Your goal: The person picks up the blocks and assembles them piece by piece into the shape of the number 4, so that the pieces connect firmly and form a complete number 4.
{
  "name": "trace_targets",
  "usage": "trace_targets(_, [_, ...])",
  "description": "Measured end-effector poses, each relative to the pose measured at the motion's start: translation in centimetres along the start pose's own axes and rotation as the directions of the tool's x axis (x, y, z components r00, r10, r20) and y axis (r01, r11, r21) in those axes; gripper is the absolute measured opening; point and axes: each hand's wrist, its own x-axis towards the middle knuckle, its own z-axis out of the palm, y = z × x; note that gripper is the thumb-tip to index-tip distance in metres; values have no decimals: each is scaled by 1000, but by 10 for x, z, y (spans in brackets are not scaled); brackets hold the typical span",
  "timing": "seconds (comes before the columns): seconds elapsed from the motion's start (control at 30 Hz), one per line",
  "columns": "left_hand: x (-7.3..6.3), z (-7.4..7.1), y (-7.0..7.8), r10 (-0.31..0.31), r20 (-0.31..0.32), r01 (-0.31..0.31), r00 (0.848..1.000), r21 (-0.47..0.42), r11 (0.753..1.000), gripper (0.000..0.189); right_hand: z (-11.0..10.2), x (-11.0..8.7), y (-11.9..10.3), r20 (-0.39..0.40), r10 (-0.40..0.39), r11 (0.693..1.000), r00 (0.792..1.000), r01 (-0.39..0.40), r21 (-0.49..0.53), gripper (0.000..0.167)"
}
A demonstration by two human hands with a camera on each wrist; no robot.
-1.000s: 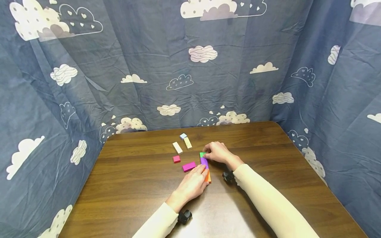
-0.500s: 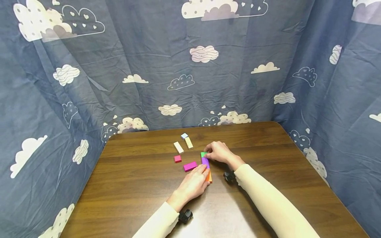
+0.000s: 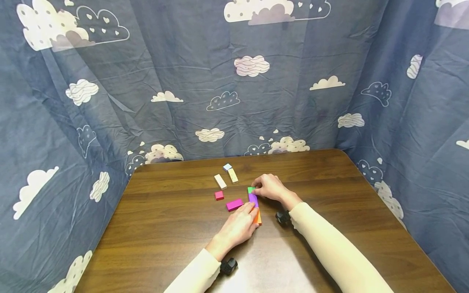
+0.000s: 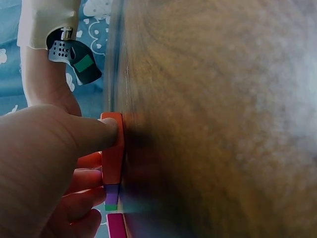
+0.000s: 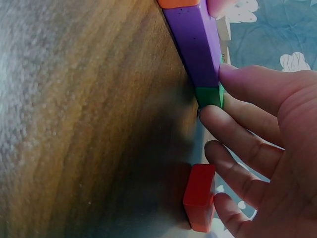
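Note:
An orange block (image 3: 259, 217), a purple block (image 3: 253, 198) and a small green block (image 3: 250, 189) lie end to end in a row on the wooden table (image 3: 161, 228). My left hand (image 3: 238, 224) grips the orange block, its thumb on the near end and its fingers along the row, partly hiding it. At the far end, my right hand (image 3: 270, 188) pinches the green block, the thumb touching near the purple joint and a fingertip at the end. A red block (image 5: 199, 197) stands by the right hand's other fingers in the right wrist view; the hand hides it from the head view.
Left of the row lie a magenta block (image 3: 234, 204) and a small crimson block (image 3: 219, 195). Farther back are a white block (image 3: 220, 182), a pale yellow block (image 3: 232, 176) and a light blue block (image 3: 227, 167). A cloud-patterned curtain (image 3: 205, 81) hangs behind the table.
Both hands and the blocks keep their places on the table. Only the head view has shifted very slightly.

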Motion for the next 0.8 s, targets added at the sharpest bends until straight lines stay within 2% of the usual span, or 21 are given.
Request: trace_targets(0.8, [-1, 0, -1, -22, 39, 23, 999, -10, 1000, 51, -1, -1, -3, -12, -1, 1000, 1000, 1, -13, 22])
